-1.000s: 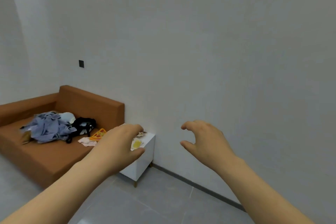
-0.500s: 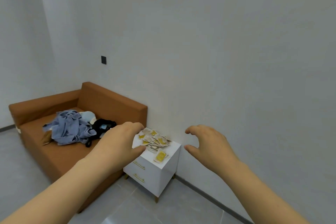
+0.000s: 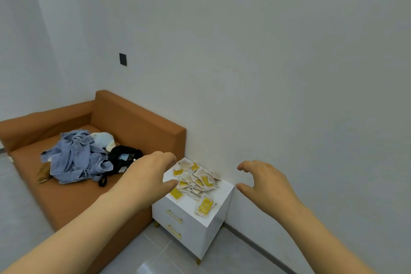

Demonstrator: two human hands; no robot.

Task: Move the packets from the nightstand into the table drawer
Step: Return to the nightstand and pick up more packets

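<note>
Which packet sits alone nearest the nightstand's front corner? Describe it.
Beside the brown sofa stands a white two-drawer nightstand. A pile of small white-and-yellow packets covers its top. The lone yellow-faced packet lies flat apart from the pile, by the front corner.

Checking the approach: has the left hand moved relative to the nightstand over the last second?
Yes. The left hand covered most of the nightstand top a second ago; now it sits at its left edge, packets exposed.
</note>
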